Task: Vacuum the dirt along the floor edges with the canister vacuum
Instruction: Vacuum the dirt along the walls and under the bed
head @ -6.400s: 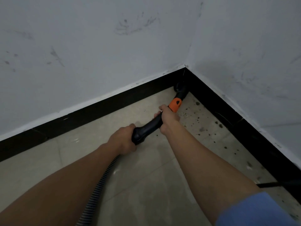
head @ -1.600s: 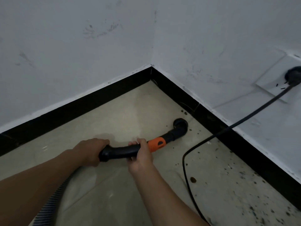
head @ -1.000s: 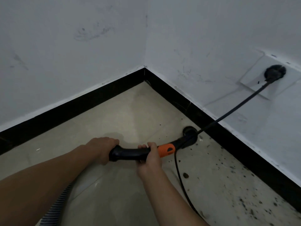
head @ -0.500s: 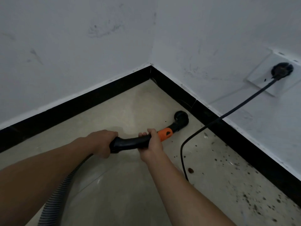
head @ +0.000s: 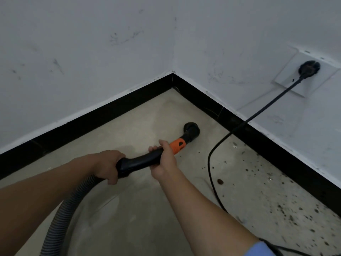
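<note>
Since the nozzle [head: 191, 131] was against the right-hand skirting board [head: 276, 156] a second ago, it has clearly backed off. It now sits on the floor [head: 147, 218] near the corner, apart from both skirtings. That patch looks clean already, so my read is that this is a reposition, not a pickup.

The dirt [head: 287, 211] is untouched: dark specks and crumbs scattered along the right edge of the floor, densest toward the near right. The power cord [head: 210, 169] lies between nozzle and dirt, so there's a snag risk on the next pass.

- **Left hand:** the left hand [head: 108, 166] is wrapped around the rear of the handle [head: 140, 161], where the hose [head: 60, 218] joins.
- **Right hand:** the right hand [head: 164, 159] is curled around the front, just behind the orange collar [head: 177, 145].
- **Canister:** not in view.

**Materials**
- **Handle:** smooth black plastic, curved.
- **Nozzle:** round mouth, bent downward.
- **Hose:** grey, ribbed, flexible.
- **Floor:** pale matte tile, slightly stained.
- **Skirting board:** glossy black strip.
- **Wall:** the wall [head: 73, 52] is white and scuffed.
- **Power cord:** thin, runs taut up to a round plug [head: 309, 68] in a square socket plate [head: 287, 80].
</note>
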Demonstrator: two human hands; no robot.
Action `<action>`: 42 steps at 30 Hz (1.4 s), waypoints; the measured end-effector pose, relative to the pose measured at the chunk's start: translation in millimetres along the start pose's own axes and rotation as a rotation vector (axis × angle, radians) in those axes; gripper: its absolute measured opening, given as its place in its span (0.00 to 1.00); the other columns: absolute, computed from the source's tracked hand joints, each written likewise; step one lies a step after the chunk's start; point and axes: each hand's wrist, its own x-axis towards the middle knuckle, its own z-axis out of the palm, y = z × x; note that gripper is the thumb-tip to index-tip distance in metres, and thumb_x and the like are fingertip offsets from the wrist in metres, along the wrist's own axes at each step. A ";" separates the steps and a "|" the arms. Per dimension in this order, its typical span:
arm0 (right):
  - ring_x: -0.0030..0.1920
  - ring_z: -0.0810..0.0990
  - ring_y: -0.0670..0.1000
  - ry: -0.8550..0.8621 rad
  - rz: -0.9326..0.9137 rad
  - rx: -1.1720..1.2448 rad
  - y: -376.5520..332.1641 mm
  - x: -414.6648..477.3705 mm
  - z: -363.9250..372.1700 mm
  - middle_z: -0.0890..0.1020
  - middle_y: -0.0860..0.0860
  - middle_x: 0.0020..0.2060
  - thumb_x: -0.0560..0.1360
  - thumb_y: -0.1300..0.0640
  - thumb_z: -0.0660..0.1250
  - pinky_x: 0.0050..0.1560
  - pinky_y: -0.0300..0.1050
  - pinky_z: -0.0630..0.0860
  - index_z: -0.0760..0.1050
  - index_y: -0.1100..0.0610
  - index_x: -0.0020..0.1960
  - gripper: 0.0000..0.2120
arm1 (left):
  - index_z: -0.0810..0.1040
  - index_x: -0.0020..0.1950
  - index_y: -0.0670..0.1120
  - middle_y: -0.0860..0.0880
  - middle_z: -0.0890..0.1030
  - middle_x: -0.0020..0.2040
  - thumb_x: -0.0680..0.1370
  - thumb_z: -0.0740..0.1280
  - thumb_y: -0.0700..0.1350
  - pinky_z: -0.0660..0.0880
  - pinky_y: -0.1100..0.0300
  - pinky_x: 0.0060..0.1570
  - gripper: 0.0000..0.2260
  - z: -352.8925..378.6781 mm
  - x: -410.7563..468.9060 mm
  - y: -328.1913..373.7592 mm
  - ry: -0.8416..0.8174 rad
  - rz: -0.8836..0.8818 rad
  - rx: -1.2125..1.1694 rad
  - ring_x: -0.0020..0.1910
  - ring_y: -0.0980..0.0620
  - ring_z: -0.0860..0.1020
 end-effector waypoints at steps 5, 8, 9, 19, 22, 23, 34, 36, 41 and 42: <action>0.34 0.80 0.51 -0.019 0.031 0.045 14.1 -13.8 -14.6 0.79 0.51 0.30 0.75 0.60 0.69 0.39 0.46 0.79 0.73 0.57 0.42 0.06 | 0.71 0.49 0.52 0.51 0.75 0.47 0.64 0.73 0.39 0.72 0.60 0.41 0.19 -4.6 -2.3 -2.5 0.009 0.010 0.157 0.47 0.51 0.76; 0.37 0.82 0.52 0.030 0.072 0.058 34.9 -26.4 -30.1 0.80 0.52 0.31 0.74 0.60 0.69 0.41 0.46 0.78 0.74 0.57 0.42 0.05 | 0.73 0.52 0.52 0.50 0.77 0.50 0.64 0.73 0.38 0.76 0.56 0.48 0.20 7.3 0.4 -9.1 -0.060 0.013 0.231 0.51 0.50 0.78; 0.37 0.82 0.52 0.047 0.084 0.059 41.0 -29.4 -33.5 0.80 0.52 0.31 0.74 0.60 0.70 0.41 0.46 0.78 0.74 0.58 0.42 0.05 | 0.73 0.51 0.53 0.51 0.78 0.51 0.63 0.74 0.39 0.76 0.56 0.50 0.20 13.6 1.4 -12.6 -0.070 0.011 0.250 0.52 0.50 0.77; 0.35 0.81 0.54 0.073 0.185 -0.082 82.4 -7.1 -5.5 0.81 0.57 0.36 0.72 0.62 0.73 0.39 0.48 0.81 0.75 0.60 0.42 0.07 | 0.68 0.43 0.57 0.55 0.74 0.43 0.65 0.73 0.47 0.65 0.62 0.38 0.15 60.8 -4.9 -46.9 0.146 -0.036 0.076 0.43 0.55 0.72; 0.33 0.80 0.53 0.142 0.220 -0.099 75.3 -18.5 -16.5 0.81 0.56 0.32 0.73 0.64 0.71 0.37 0.45 0.81 0.73 0.59 0.44 0.06 | 0.71 0.40 0.55 0.55 0.76 0.38 0.64 0.73 0.48 0.68 0.62 0.32 0.12 75.6 -27.4 -42.3 0.166 -0.039 -0.067 0.38 0.56 0.74; 0.32 0.80 0.53 0.186 0.220 -0.103 69.6 -25.0 -23.5 0.80 0.55 0.31 0.73 0.64 0.70 0.36 0.44 0.80 0.73 0.59 0.43 0.06 | 0.71 0.41 0.54 0.55 0.76 0.37 0.64 0.73 0.48 0.69 0.62 0.33 0.12 80.7 -35.0 -35.1 0.174 -0.022 -0.114 0.37 0.55 0.75; 0.27 0.77 0.52 0.417 0.425 -0.386 35.7 -100.8 -67.7 0.77 0.55 0.28 0.73 0.65 0.67 0.28 0.40 0.78 0.73 0.61 0.47 0.05 | 0.65 0.39 0.53 0.56 0.71 0.34 0.67 0.68 0.44 0.66 0.63 0.29 0.12 138.5 -125.1 41.6 -0.058 0.020 -0.299 0.34 0.56 0.74; 0.27 0.78 0.52 0.402 0.487 -0.428 40.2 -108.5 -58.6 0.78 0.55 0.29 0.73 0.64 0.68 0.27 0.39 0.77 0.73 0.61 0.51 0.08 | 0.66 0.40 0.50 0.54 0.73 0.33 0.66 0.69 0.43 0.67 0.62 0.28 0.12 134.8 -144.4 39.5 -0.077 -0.019 -0.341 0.32 0.56 0.74; 0.31 0.81 0.53 0.444 0.543 -0.347 36.9 -142.9 -67.8 0.80 0.53 0.30 0.73 0.61 0.69 0.32 0.43 0.79 0.75 0.60 0.48 0.05 | 0.67 0.44 0.50 0.54 0.74 0.37 0.68 0.69 0.43 0.68 0.63 0.29 0.11 103.4 -171.4 52.8 -0.147 0.021 -0.168 0.35 0.54 0.75; 0.32 0.81 0.53 0.458 0.538 -0.322 30.4 -149.8 -71.2 0.80 0.53 0.31 0.74 0.60 0.69 0.34 0.44 0.79 0.74 0.60 0.47 0.04 | 0.67 0.44 0.51 0.54 0.74 0.38 0.68 0.69 0.43 0.67 0.62 0.29 0.12 97.1 -173.0 58.4 -0.140 0.047 -0.127 0.36 0.54 0.75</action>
